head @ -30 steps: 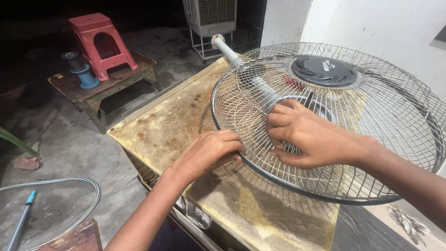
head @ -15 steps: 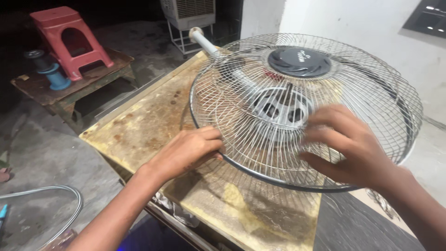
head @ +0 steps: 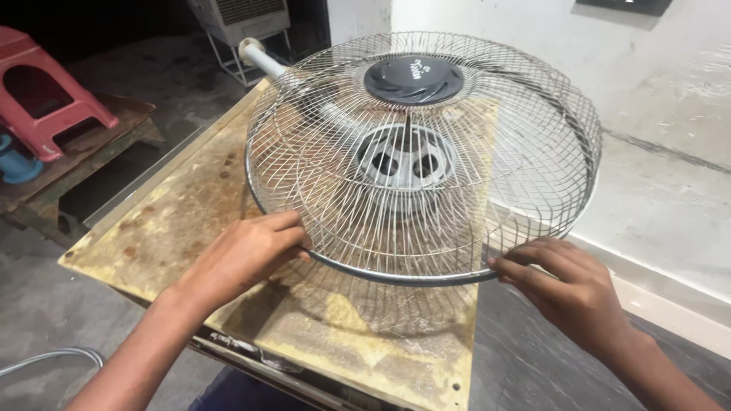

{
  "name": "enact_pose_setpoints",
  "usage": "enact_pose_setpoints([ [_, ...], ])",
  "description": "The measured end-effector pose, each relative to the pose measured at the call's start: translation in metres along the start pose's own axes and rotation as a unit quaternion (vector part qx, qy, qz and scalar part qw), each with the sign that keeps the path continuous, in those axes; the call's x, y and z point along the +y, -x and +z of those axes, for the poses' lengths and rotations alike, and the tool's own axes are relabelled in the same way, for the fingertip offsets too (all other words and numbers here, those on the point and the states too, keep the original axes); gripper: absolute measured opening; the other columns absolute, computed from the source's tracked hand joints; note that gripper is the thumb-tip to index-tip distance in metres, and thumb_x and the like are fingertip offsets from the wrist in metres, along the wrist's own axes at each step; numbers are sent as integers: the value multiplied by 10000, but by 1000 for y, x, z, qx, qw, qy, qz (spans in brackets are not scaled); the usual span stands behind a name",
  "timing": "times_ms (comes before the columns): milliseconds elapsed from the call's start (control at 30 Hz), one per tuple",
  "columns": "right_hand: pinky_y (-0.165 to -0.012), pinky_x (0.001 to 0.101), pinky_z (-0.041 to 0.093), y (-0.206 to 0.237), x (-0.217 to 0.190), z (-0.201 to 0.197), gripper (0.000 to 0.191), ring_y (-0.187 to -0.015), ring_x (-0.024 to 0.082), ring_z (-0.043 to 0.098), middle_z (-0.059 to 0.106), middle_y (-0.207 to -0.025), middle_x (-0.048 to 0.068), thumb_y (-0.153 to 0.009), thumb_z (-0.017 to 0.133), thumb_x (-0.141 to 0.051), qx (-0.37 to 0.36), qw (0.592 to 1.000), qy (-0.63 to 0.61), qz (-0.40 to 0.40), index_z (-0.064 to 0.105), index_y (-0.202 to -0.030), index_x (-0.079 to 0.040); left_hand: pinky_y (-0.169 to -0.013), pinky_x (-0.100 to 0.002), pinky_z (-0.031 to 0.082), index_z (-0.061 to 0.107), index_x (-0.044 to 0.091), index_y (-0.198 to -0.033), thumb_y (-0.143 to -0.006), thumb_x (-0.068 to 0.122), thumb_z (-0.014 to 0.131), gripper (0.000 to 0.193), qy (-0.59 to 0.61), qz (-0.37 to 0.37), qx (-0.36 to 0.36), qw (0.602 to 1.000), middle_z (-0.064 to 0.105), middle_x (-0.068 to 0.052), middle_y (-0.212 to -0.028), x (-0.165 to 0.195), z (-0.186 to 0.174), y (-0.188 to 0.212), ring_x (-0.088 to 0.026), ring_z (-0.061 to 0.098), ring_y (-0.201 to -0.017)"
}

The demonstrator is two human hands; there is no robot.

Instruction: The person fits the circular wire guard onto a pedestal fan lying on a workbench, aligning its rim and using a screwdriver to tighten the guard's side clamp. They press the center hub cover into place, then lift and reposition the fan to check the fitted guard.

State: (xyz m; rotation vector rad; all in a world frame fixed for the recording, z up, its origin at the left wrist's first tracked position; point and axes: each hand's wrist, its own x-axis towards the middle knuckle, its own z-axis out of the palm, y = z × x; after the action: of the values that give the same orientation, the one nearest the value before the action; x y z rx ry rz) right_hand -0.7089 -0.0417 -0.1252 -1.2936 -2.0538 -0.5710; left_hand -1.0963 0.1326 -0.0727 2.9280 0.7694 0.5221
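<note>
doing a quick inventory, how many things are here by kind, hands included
hands: 2, left hand and right hand, both at the rim of the fan guard
wire fan guard: 1
worn table board: 1
red plastic stool: 1
air cooler: 1
blue spool: 1
total: 7

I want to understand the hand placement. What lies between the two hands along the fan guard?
In the head view, only the guard's metal rim runs between the left hand and the right hand.
</note>
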Motion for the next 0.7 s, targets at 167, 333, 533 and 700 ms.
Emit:
enact_pose_setpoints([
  [167, -518, 307, 580, -1, 5, -5, 134, -683, 150, 746, 805, -830, 18, -794, 793, -164, -71, 996, -9, 51, 824, -924, -181, -709, -418, 563, 708, 107, -1028, -837, 187, 709, 207, -2, -65, -44, 997, 655, -40, -978, 11, -1, -3, -271, 705, -833],
  [333, -706, 297, 642, 5, 26, 2, 253, -827, 168, 760, 796, -935, 28, -916, 677, -57, 0, 996, 27, -84, 791, -1068, -223, -715, -406, 579, 721, 120, -1035, -819, 126, 676, 221, -8, -82, -23, 996, 670, -26, -984, 27, 0, -9, -261, 722, -831],
  [533, -624, 321, 606, 14, 37, 4, 309, -780, 173, 736, 780, -884, 27, -865, 695, -67, 33, 994, 23, -97, 774, -1113, -233, -758, -393, 589, 733, 171, -1152, -834, 116, 668, 329, -76, -153, -52, 984, 680, -16, -1066, 56, -3, -12, -253, 719, -898],
  [700, -592, 335, 571, 14, 44, -4, 254, -733, 166, 709, 766, -863, 33, -845, 730, -99, 37, 994, -24, -100, 786, -1076, -189, -784, -363, 597, 716, 202, -1216, -849, 312, 743, 384, -135, -296, -56, 944, 622, 44, -1351, 87, 10, -13, -207, 718, -1016],
])
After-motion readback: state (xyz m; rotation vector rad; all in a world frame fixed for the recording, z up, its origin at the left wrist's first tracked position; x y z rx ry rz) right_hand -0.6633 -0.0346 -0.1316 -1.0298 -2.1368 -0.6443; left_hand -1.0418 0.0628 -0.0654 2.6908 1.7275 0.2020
